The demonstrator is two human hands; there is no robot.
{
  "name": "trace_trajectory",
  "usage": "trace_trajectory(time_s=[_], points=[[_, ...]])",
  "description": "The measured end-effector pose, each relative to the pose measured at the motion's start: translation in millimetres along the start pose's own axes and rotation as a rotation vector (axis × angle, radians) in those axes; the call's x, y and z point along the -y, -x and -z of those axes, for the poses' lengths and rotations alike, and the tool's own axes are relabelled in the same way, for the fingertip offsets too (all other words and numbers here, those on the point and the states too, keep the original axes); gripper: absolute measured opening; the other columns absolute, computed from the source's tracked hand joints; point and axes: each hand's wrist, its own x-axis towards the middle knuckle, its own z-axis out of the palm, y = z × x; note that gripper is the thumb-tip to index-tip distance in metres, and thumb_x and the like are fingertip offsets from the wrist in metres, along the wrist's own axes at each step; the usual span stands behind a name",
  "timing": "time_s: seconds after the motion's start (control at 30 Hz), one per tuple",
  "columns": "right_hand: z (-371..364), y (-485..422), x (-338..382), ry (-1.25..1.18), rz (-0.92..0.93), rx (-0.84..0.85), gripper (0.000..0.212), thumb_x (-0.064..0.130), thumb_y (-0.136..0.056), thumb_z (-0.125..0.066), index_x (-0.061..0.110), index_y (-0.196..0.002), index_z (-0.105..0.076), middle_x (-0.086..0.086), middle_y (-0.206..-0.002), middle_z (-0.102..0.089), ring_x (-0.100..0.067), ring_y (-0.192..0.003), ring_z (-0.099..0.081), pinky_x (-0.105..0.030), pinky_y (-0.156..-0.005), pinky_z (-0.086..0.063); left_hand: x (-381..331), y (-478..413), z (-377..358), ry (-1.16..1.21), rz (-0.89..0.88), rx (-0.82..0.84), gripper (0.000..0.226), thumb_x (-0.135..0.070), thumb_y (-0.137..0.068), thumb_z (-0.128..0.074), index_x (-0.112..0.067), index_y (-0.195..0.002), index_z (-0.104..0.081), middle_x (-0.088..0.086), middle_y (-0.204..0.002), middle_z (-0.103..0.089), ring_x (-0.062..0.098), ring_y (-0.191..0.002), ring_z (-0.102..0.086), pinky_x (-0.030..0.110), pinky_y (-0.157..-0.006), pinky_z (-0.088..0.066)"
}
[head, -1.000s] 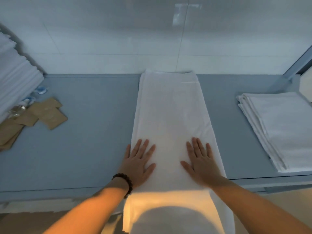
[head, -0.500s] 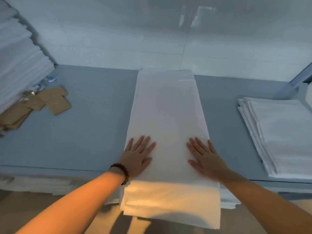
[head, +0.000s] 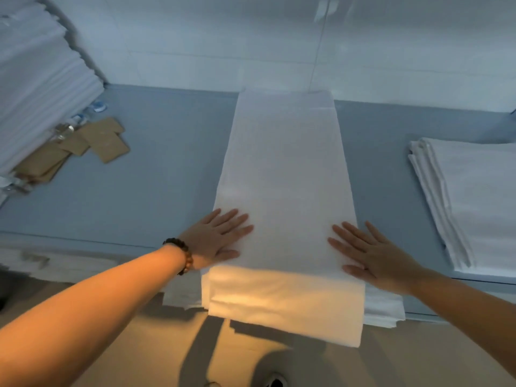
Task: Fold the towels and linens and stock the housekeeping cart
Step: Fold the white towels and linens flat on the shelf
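Note:
A long white linen [head: 284,174], folded into a narrow strip, lies across the grey-blue table [head: 156,191] from the back wall to the front edge. Its near end hangs over that edge. My left hand [head: 216,237], with a dark bead bracelet at the wrist, presses flat on the strip's left border. My right hand [head: 372,254] lies flat with fingers spread on the right border, partly over the table. Neither hand grips the cloth.
A stack of folded white linens [head: 474,196] sits at the table's right. A tall pile of white linens [head: 36,79] leans at the left, with brown paper packets [head: 103,139] and small bottles beside it. A white tiled wall backs the table.
Both hands slid outward from the middle of the strip to its side borders. The view shifted, and more of the hanging end shows.

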Motion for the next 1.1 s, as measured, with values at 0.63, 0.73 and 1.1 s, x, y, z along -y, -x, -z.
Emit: trace_trajectory(time_s=[0.63, 0.73, 1.1], points=[[-30.7, 28.4, 29.2, 0.11, 0.04, -0.182, 0.12, 0.005, -0.051, -0.088, 0.025, -0.15, -0.023, -0.009, -0.156, -0.027, -0.03, -0.142, -0.028, -0.052, -0.112, -0.013, -4.8, 46.7, -35.8, -0.205, -0.042, -0.149, 0.122, 0.002, -0.073, -0.069, -0.032, -0.151, 0.018, -0.002, -0.159, 0.009, 0.02, -0.146, 0.022, 0.046, -0.117, 0.013], [-40.6, 37.8, 27.6, 0.076, 0.059, -0.201, 0.104, 0.005, -0.067, -0.08, 0.028, -0.151, -0.024, -0.005, -0.159, -0.018, -0.027, -0.146, -0.016, -0.053, -0.114, -0.014, 1.0, 52.8, -36.9, -0.156, -0.054, -0.091, 0.102, -0.012, -0.089, -0.062, -0.039, -0.15, 0.016, -0.005, -0.159, 0.019, 0.017, -0.144, 0.025, 0.045, -0.117, 0.017], [-37.1, 47.7, 57.2, 0.025, -0.027, -0.318, 0.064, 0.02, -0.085, -0.066, 0.029, -0.144, -0.042, -0.004, -0.151, -0.038, -0.028, -0.137, -0.038, -0.062, -0.105, -0.033, -9.7, 68.7, -4.5, 0.1, 0.077, 0.123, 0.059, -0.031, -0.105, -0.03, -0.055, -0.142, 0.008, -0.016, -0.159, 0.014, 0.006, -0.142, 0.024, 0.039, -0.111, 0.027]])
